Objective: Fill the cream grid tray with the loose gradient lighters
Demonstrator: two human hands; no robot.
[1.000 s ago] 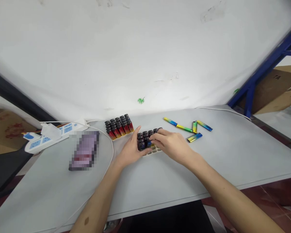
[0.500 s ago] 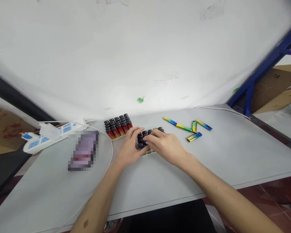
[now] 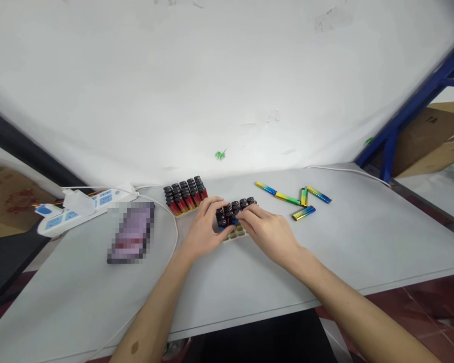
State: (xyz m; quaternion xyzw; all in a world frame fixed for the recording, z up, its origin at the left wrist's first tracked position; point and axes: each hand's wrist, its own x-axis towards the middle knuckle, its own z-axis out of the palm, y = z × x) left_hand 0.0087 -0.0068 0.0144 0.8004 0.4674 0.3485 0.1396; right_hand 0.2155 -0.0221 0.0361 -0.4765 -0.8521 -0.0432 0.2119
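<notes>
A small tray of lighters (image 3: pixel 235 214) sits near the middle of the grey tabletop (image 3: pixel 325 252). Its lighters stand up with black tops, and some holes at the front are bare. The left hand (image 3: pixel 203 227) cups the tray's left side, fingers bent around it. The right hand (image 3: pixel 267 229) rests on the tray's right side, and its fingers (image 3: pixel 245 214) pinch one lighter in the tray. Just left of the tray and further back stands a full tray of red lighters (image 3: pixel 185 195). To the right of the tray, five loose yellow and blue lighters (image 3: pixel 298 199) lie flat. Far left of the tray are a blurred phone (image 3: pixel 130 233) and a white power strip (image 3: pixel 81 206).
</notes>
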